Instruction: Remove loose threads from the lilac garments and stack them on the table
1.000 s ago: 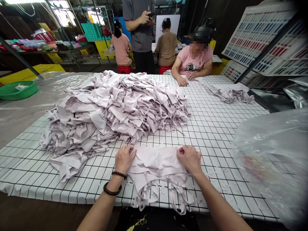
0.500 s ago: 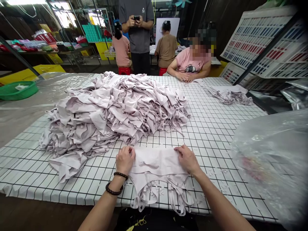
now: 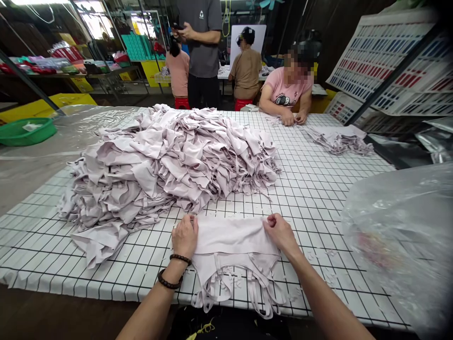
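A pale lilac camisole top (image 3: 231, 238) lies flat on the table before me, its thin straps trailing toward the front edge. My left hand (image 3: 184, 234) pinches its far left corner, fingers closed on the fabric. At the opposite corner, my right hand (image 3: 280, 231) grips the cloth between thumb and fingers. Small fabric scraps (image 3: 228, 279) show between the straps. Just beyond the hands rises a large heap of similar lilac garments (image 3: 170, 156), with one loose piece hanging off its near left side.
The table (image 3: 307, 189) has a white cloth with black grid lines. A clear plastic bag (image 3: 399, 236) bulges at right. A stack of garments (image 3: 341, 138) lies far right, near a seated person in pink (image 3: 290, 89). A green basin (image 3: 26, 131) sits far left.
My right hand has shifted slightly right, and the top's far edge is drawn wider and straighter. The seated person's hands moved right; the standing person has turned with the phone.
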A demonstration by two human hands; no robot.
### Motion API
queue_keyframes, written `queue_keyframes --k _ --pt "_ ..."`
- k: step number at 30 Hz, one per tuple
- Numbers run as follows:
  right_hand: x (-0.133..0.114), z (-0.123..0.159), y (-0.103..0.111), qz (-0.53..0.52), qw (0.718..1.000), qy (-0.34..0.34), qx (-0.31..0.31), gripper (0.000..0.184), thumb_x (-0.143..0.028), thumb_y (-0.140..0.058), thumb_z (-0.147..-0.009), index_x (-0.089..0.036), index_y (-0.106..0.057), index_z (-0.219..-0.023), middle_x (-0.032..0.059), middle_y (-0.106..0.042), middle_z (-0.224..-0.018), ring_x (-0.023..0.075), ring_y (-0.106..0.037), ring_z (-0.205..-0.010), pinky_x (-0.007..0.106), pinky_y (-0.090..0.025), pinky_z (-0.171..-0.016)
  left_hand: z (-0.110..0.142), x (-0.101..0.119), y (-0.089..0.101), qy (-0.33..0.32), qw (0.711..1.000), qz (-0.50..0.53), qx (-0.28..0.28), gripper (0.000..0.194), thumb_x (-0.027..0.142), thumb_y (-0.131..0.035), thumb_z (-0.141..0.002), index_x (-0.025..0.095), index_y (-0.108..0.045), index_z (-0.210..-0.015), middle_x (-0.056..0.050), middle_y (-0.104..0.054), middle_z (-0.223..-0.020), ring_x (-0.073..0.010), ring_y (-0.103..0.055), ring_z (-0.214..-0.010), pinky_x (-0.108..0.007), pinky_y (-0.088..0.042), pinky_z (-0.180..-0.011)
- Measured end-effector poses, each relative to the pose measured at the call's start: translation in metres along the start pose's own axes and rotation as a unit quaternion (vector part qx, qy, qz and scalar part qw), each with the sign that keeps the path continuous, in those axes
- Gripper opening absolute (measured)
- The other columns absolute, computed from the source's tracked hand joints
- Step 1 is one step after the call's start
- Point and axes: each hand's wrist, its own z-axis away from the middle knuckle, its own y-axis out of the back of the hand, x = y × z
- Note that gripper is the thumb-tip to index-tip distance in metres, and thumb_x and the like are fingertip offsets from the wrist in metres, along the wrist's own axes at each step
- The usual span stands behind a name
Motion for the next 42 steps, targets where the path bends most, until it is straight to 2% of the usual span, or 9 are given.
queue_keyframes --k 5,9,14,19,25,29,33,38,42 --pt "0.003 0.007 -0.004 0.019 0.999 -0.015 0.021 0.039 -0.041 -0.056 -0.074 -0.017 -0.051 -0.104 0.0114 -0.056 -0.109 0.0232 -0.056 -0.1 0.032 -0.043 -0.081 0.003 0.001 0.009 0.007 0.999 0.004 -0.05 0.046 0.05 -0.045 -0.087 0.013 -0.049 -0.114 -0.015 -0.06 -0.106 -0.0285 -0.059 -0.099 -0.037 -0.045 -0.08" --pt "0.0 0.005 -0.003 0.03 0.997 -0.056 -0.035 0.038 -0.037 -0.056 -0.072 -0.018 -0.052 -0.104 0.0091 -0.063 -0.099 0.024 -0.06 -0.092 0.032 -0.043 -0.073 -0.004 0.0 0.019 0.039 0.985 0.033 -0.163 0.048 0.051 -0.055 -0.081 0.014 -0.05 -0.112 -0.017 -0.063 -0.107 -0.03 -0.061 -0.099 -0.035 -0.045 -0.077" --pt "-0.002 0.001 -0.002 0.054 0.993 -0.058 -0.09 0.018 -0.035 -0.055 -0.07 -0.019 -0.056 -0.079 0.007 -0.065 -0.081 0.0223 -0.061 -0.075 0.029 -0.041 -0.06 -0.02 -0.006 0.021 0.042 0.97 0.079 -0.227 0.041 0.049 -0.063 -0.073 0.019 -0.06 -0.099 -0.013 -0.069 -0.101 -0.0299 -0.063 -0.096 -0.032 -0.044 -0.073" --pt "-0.009 0.007 -0.005 0.043 0.999 -0.017 -0.007 0.025 -0.025 -0.056 -0.067 -0.018 -0.053 -0.09 0.01 -0.063 -0.091 0.0223 -0.061 -0.083 0.028 -0.044 -0.067 -0.02 -0.009 0.019 -0.013 0.968 0.164 -0.187 0.022 0.041 -0.061 -0.076 0.021 -0.063 -0.086 -0.006 -0.071 -0.089 -0.0255 -0.065 -0.087 -0.03 -0.044 -0.071" --pt "-0.014 0.004 0.006 -0.097 0.991 -0.055 -0.072 0.053 -0.014 -0.06 -0.059 -0.013 -0.049 -0.11 0.0122 -0.066 -0.093 0.0224 -0.064 -0.078 0.03 -0.048 -0.067 -0.013 -0.013 0.019 0.014 0.899 0.388 -0.203 0.04 0.046 -0.063 -0.074 0.017 -0.061 -0.101 -0.009 -0.07 -0.101 -0.0237 -0.065 -0.093 -0.031 -0.049 -0.078" --pt "-0.017 0.007 0.036 -0.316 0.928 -0.051 -0.19 0.036 -0.014 -0.064 -0.06 -0.013 -0.058 -0.095 0.0094 -0.07 -0.086 0.0223 -0.065 -0.078 0.032 -0.051 -0.07 -0.018 -0.015 0.037 0.031 0.843 0.479 -0.244 0.055 0.05 -0.07 -0.068 0.012 -0.061 -0.106 -0.012 -0.069 -0.105 -0.0262 -0.064 -0.099 -0.034 -0.05 -0.083" --pt "-0.035 0.034 0.093 -0.384 0.887 0.004 -0.256 0.028 -0.014 -0.07 -0.063 -0.013 -0.064 -0.09 0.008 -0.07 -0.091 0.0209 -0.064 -0.086 0.031 -0.05 -0.082 -0.039 -0.008 0.083 0.002 0.8 0.535 -0.272 0.05 0.05 -0.073 -0.067 0.013 -0.066 -0.1 -0.009 -0.071 -0.096 -0.0255 -0.064 -0.094 -0.035 -0.05 -0.08" --pt "-0.066 0.075 0.16 -0.396 0.883 0.059 -0.245 0.053 -0.025 -0.078 -0.066 -0.022 -0.057 -0.114 0.0074 -0.068 -0.1 0.0218 -0.064 -0.087 0.031 -0.053 -0.074 -0.065 0.02 0.141 -0.036 0.75 0.633 -0.189 0.04 0.047 -0.073 -0.07 0.018 -0.068 -0.098 -0.003 -0.07 -0.089 -0.0182 -0.064 -0.083 -0.028 -0.052 -0.074" --pt "-0.08 0.079 0.177 -0.373 0.905 0.079 -0.191 0.053 -0.022 -0.081 -0.06 -0.021 -0.059 -0.109 0.0053 -0.069 -0.094 0.0214 -0.064 -0.084 0.03 -0.053 -0.072 -0.063 0.046 0.153 -0.072 0.729 0.674 -0.098 0.045 0.047 -0.072 -0.071 0.018 -0.063 -0.105 -0.004 -0.069 -0.092 -0.0189 -0.063 -0.086 -0.03 -0.051 -0.078"
